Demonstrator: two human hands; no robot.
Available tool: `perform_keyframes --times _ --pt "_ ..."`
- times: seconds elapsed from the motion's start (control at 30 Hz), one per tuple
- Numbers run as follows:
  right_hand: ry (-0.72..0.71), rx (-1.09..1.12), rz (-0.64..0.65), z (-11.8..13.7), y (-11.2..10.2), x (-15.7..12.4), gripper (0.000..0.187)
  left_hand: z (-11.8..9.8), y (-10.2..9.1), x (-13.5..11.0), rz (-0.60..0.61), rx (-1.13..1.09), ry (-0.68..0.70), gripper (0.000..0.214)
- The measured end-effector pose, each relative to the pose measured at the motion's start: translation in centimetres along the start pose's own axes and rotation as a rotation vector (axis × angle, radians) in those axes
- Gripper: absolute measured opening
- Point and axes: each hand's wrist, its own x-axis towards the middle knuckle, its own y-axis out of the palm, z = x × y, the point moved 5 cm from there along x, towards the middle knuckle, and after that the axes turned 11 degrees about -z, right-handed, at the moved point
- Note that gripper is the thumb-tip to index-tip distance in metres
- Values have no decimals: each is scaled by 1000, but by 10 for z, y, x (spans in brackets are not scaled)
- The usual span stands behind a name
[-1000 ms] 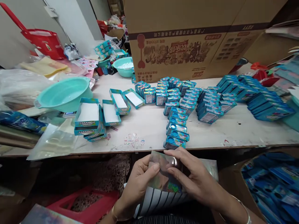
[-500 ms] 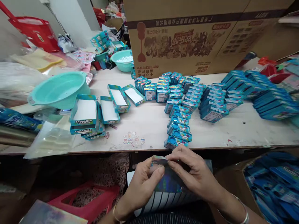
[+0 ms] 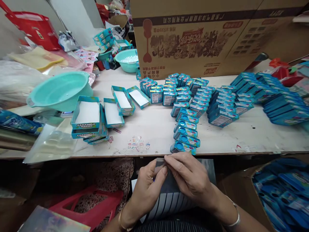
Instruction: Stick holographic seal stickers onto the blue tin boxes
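My left hand (image 3: 147, 190) and my right hand (image 3: 193, 178) are close together above my lap, just before the table's front edge. Both pinch a small piece of thin, clear-looking film (image 3: 159, 163), which stretches between thumbs and fingertips. Beneath them lies a dark, glossy sheet (image 3: 172, 186); white and black stripes (image 3: 166, 204) show below it, and I cannot tell whether these belong to the same sheet. Straight beyond my fingers, a row of small blue boxes (image 3: 184, 146) labelled "Caramelo Macizo" runs back across the table, their tops bearing round recesses.
Blue trays (image 3: 86, 111) with white bottoms stand left of centre, beside a turquoise basin (image 3: 60, 91). More blue boxes (image 3: 223, 117) are grouped at right. A large cardboard carton (image 3: 193, 42) stands behind. Low at right, another carton holds many blue cases (image 3: 287, 193); a red stool (image 3: 89, 206) is low left.
My right fingers have shifted slightly left, nearer the left thumb. The shiny rainbow reflection on the sheet has gone, and the film between my fingers is held more upright.
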Motion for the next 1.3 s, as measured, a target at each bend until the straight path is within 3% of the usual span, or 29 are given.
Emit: perform_keyframes --times 0.2,0.47,0.67,1.0,1.2,1.3 --pt "277 162 48 -7 5 2 17 4 0 -1 30 20 -30 28" --pt "55 -1 -13 -1 3 -5 31 8 -2 -3 -1 -31 -86 36" --pt "89 -1 -14 -1 5 -7 27 7 -3 -2 -16 9 -77 38" --pt "411 142 103 -9 8 2 9 11 -4 -2 24 77 -60 39" --pt "256 81 31 -2 7 0 17 13 -5 -1 9 65 -85 42" --pt "301 102 26 -5 8 0 14 14 -5 2 4 4 -129 43"
